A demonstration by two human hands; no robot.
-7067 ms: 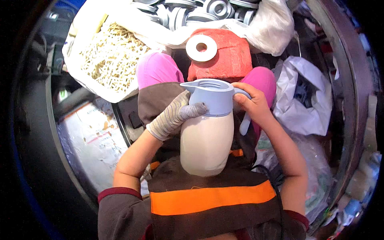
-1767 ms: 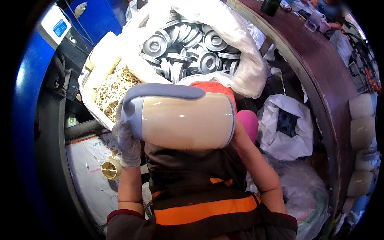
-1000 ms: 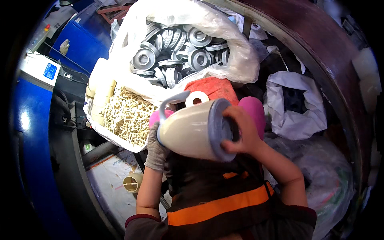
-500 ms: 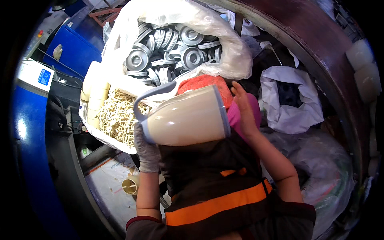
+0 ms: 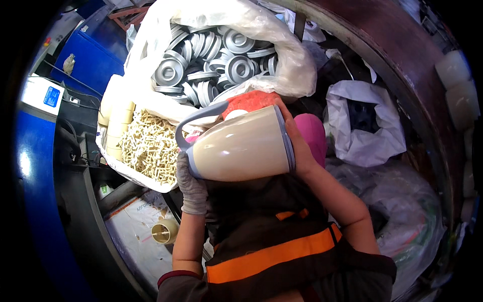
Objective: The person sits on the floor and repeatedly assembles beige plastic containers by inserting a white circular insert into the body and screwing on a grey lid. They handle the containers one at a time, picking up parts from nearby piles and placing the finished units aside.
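Observation:
A cream plastic jug (image 5: 239, 146) with a grey-blue handle and rims lies on its side above my lap, its handle pointing up and to the left. My left hand (image 5: 190, 185), in a grey glove, grips the jug's left end near the foot of the handle. Bare, my right hand (image 5: 298, 143) presses against the rim at the right end; most of its fingers are behind the jug. Just behind the jug lies a red cloth-like piece (image 5: 254, 102), partly covered by it, with a small pale round thing in front.
Beyond is a big plastic bag (image 5: 297, 68) of grey ring-shaped lids (image 5: 239, 69). Small cream plastic pieces (image 5: 151, 146) fill a white sack at left. A white bag (image 5: 367, 146) with dark parts stands at right. A cream cylinder (image 5: 165, 231) lies lower left.
My right hand has come in from beside the jug and now touches its right end. The jug has shifted slightly right, with my left hand still on it.

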